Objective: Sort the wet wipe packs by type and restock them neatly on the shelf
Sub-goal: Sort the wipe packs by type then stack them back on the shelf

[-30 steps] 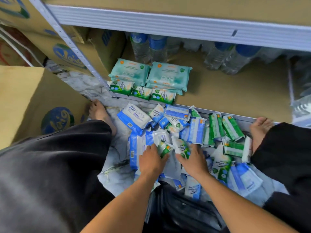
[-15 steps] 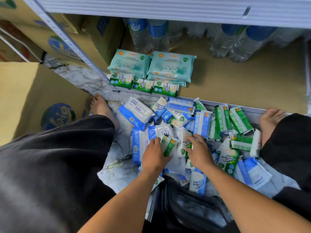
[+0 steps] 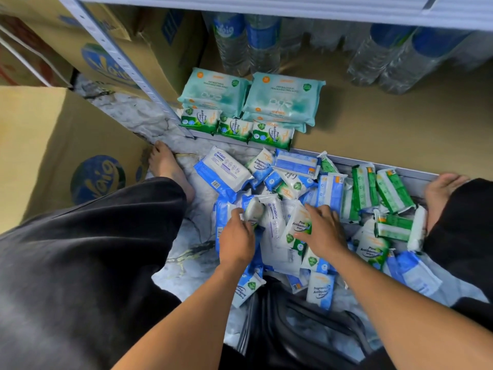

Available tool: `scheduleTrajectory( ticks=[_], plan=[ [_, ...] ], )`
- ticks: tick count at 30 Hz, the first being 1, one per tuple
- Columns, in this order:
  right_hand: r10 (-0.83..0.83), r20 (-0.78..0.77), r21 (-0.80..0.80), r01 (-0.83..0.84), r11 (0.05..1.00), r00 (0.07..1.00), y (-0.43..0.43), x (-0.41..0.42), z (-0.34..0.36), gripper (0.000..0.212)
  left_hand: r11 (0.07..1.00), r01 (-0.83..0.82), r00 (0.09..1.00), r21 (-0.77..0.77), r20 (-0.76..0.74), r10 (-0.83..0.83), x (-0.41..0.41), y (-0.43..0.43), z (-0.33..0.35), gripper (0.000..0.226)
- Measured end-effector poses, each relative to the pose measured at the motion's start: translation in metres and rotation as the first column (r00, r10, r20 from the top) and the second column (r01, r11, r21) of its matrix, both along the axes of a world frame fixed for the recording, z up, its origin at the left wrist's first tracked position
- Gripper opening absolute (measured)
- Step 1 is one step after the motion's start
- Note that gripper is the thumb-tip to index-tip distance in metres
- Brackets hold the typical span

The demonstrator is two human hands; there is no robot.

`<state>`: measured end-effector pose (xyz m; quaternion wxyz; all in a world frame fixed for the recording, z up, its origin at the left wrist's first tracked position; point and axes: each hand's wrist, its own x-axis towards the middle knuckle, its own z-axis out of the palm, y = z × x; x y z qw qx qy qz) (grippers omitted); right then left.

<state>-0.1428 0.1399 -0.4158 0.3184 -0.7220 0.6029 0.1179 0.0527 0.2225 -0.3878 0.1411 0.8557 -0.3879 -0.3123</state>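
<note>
Nearest: a black bag (image 3: 306, 329) on the marble floor, btwn the knees. Just beyond, L hand (image 3: 236, 237) has its fingers curled round a small white pack (image 3: 254, 211). R hand (image 3: 324, 232) lies flat w/ fingers spread, pressing a Pine Antibacterial pack (image 3: 297, 227). Both hands are mid-pile (image 3: 330, 188): blue-white and green-white wipe packs jumbled on the floor, green ones mostly on the right. Farther, on the bottom shelf (image 3: 386, 124), left front: three green pine packs (image 3: 236, 128) in a row at the edge, w/ two stacks of teal packs (image 3: 282, 97) right behind. Far back, water bottles (image 3: 386, 57). Cardboard boxes (image 3: 53, 145) at left.
</note>
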Motion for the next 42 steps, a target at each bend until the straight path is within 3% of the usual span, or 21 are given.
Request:
scheduleTrajectory(
  ticks=[3, 6, 11, 16, 18, 22, 27, 33, 36, 39, 42],
  plan=[
    [0.008, -0.001, -0.053, -0.008, 0.999, 1.0, 0.001, -0.001, 0.002, 0.082, 0.997, -0.04, 0.997, -0.061, 0.059, 0.044, 0.004, -0.001, -0.001, 0.025],
    [-0.034, 0.107, -0.009, 0.036, 0.999, 0.994, 0.003, -0.003, 0.002, 0.07, 0.99, -0.13, 0.99, -0.055, 0.041, 0.133, 0.011, -0.004, -0.002, 0.029],
    [-0.274, 0.295, 0.157, 0.236, 0.959, 0.915, -0.002, -0.002, 0.005, 0.045, 0.98, -0.179, 0.981, 0.087, -0.059, 0.184, 0.013, -0.003, -0.005, 0.032],
    [-0.516, 0.362, 0.247, 0.454, 0.856, 0.776, -0.005, 0.016, 0.009, 0.031, 0.992, -0.116, 0.989, 0.057, -0.08, 0.121, 0.011, -0.002, -0.008, 0.047],
    [-0.48, 0.396, 0.209, 0.432, 0.877, 0.783, -0.002, 0.02, 0.006, 0.033, 0.991, -0.116, 0.989, 0.069, -0.085, 0.122, 0.014, -0.003, -0.008, 0.052],
    [-0.281, 0.32, 0.13, 0.252, 0.959, 0.905, 0.001, 0.017, 0.01, 0.087, 0.989, -0.119, 0.985, 0.087, -0.112, 0.128, 0.019, -0.004, -0.006, 0.058],
    [-0.107, 0.23, 0.129, 0.079, 0.989, 0.967, -0.001, 0.014, 0.011, 0.072, 0.994, -0.074, 0.989, 0.08, -0.122, 0.084, 0.018, -0.005, -0.008, 0.061],
    [-0.03, 0.103, -0.06, 0.036, 0.998, 0.994, -0.001, 0.023, 0.012, 0.057, 0.996, 0.022, 0.994, 0.089, -0.105, -0.012, 0.017, -0.006, -0.009, 0.067],
    [0.097, 0.067, -0.121, -0.089, 0.989, 0.993, -0.002, 0.027, 0.014, 0.065, 0.995, 0.011, 0.993, 0.099, -0.119, 0.001, 0.019, -0.007, -0.009, 0.07],
    [0.197, 0.121, -0.072, -0.19, 0.979, 0.973, -0.002, 0.029, 0.019, 0.083, 0.994, -0.006, 0.992, 0.112, -0.126, 0.02, 0.02, -0.01, -0.008, 0.067],
    [0.251, 0.11, -0.071, -0.244, 0.967, 0.962, 0.001, 0.031, 0.023, 0.078, 0.994, -0.025, 0.985, 0.108, -0.165, 0.042, 0.02, -0.012, -0.005, 0.064]
  ],
)
